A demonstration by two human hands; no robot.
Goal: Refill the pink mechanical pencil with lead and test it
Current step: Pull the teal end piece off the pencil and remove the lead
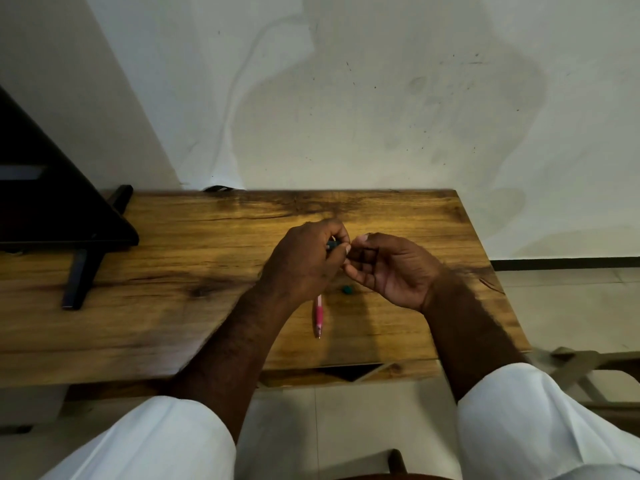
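While nothing has yet gone into the barrel, early in the refill by the look of it. Left to right:

Far left, a dark stand [74,233] with its feet on the wooden tabletop [194,271]; no part in the job.

Left hand [304,261] raised over the middle of the tabletop, fingers [337,242] curled shut on a small dark object [331,244], most likely the lead case, though too hidden to be sure.

Just below that hand, the pink mechanical pencil [318,315], flat on the tabletop, tip toward the near edge, upper end hidden under the hand. Held by neither hand.

Just beside the pencil, to its right, a small green piece [347,289] loose on the wood, possibly the pencil's cap or eraser plug, already off; cannot tell for certain.

Right hand [391,268] palm up, touching the left at the fingertips, thumb and forefinger pinched at the dark object's end. Whether a lead is between them cannot be told: too thin and too dark to see.

Judged done: the pencil probably opened, the case in hand. Judged left: drawing out a lead, feeding it into the barrel, capping, clicking, and a test stroke. No paper in view for that test.
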